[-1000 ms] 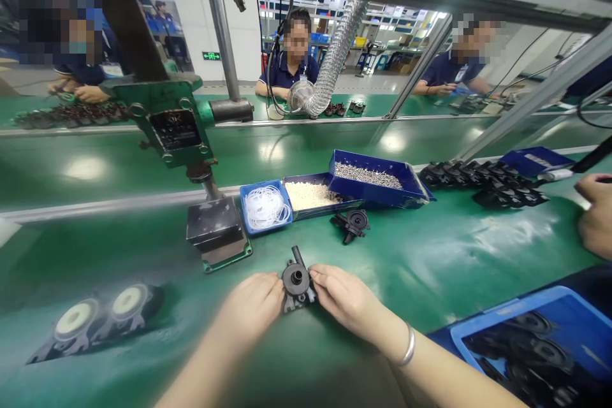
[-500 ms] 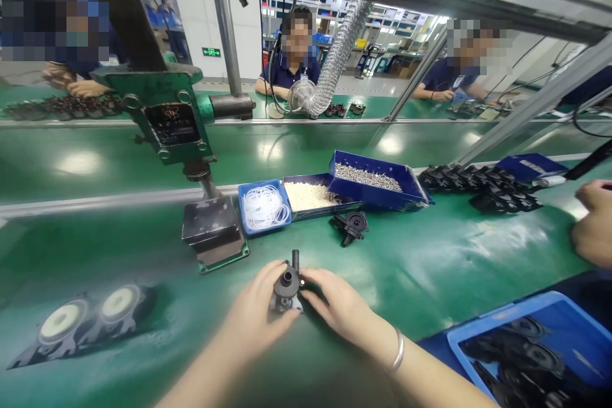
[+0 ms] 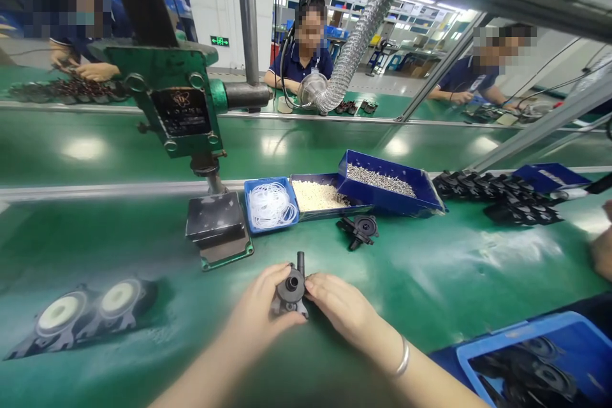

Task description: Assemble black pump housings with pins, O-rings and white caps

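A black plastic pump housing (image 3: 291, 287), with a round neck on top and a pipe stub pointing away from me, is held low over the green bench. My left hand (image 3: 261, 299) wraps round its left side, thumb along the near edge. At its right side is my right hand (image 3: 339, 306), fingers pressed together and tips against the housing; whatever lies in those fingertips is hidden. A similar black housing (image 3: 366, 227) lies on the bench beyond my hands. Two more housings with pale round discs (image 3: 62, 314) rest at the left.
Behind my hands stand a tray of white rings (image 3: 271, 205), a bin of cream-coloured small parts (image 3: 315, 194) and a bin of metal pins (image 3: 380, 180). A green press (image 3: 184, 102) rises at left. A blue crate (image 3: 482, 347) holds black parts at right. Co-workers sit opposite.
The view has shifted slightly. My right fingers have closed up against the housing's side, covering a small shiny piece that showed there before. My left hand keeps its hold.
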`<state>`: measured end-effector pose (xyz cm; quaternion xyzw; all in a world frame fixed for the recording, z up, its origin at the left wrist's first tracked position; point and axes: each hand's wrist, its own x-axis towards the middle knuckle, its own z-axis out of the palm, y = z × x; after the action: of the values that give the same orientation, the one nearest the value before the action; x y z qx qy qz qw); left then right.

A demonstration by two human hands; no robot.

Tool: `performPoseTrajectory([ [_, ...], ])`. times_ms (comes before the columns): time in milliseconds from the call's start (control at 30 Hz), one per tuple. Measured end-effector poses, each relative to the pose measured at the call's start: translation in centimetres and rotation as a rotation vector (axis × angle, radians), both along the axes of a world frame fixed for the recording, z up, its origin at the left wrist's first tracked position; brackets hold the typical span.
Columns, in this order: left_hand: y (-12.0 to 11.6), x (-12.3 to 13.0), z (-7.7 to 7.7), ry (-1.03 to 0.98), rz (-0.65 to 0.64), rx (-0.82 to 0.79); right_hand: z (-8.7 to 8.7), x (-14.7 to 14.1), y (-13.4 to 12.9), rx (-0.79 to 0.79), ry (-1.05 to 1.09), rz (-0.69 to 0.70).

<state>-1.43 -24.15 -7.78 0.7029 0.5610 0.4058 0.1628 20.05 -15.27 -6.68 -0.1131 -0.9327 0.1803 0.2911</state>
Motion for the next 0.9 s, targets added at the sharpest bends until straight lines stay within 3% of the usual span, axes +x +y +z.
performPoseTrajectory([
  [333, 0.0, 0.4, -0.2, 0.035, 0.059, 0.052, -0.7, -0.4, -1.8, 0.095, -0.013, -0.172],
  [467, -0.1, 0.4, 0.0, 0.060, 0.071, 0.064, 1.2, -0.4, -0.7, 0.120, 0.008, -0.192],
  [533, -0.1, 0.3, 0.4, 0.054, 0.054, 0.056, 3.7, 0.1, 2.1, 0.135, 0.073, -0.304],
  [600, -0.2, 0.2, 0.7, 0.043, 0.035, 0.042, 6.9, 0.9, 6.5, 0.135, 0.121, -0.538],
  [667, -0.3, 0.1, 0.7, 0.029, 0.022, 0.032, 10.0, 2.0, 11.9, 0.067, -0.056, -0.793],
  [733, -0.4, 0.1, 0.5, -0.018, 0.019, 0.032, 12.3, 2.8, 17.0, 0.010, -0.160, -0.879],
  [800, -0.3, 0.2, 0.3, -0.089, 0.023, 0.028, 13.1, 3.3, 21.0, -0.081, -0.280, -0.885],
  [900, -0.1, 0.3, 0.0, -0.156, 0.031, 0.036, 12.3, 3.3, 24.4, -0.221, -0.425, -0.846],
])
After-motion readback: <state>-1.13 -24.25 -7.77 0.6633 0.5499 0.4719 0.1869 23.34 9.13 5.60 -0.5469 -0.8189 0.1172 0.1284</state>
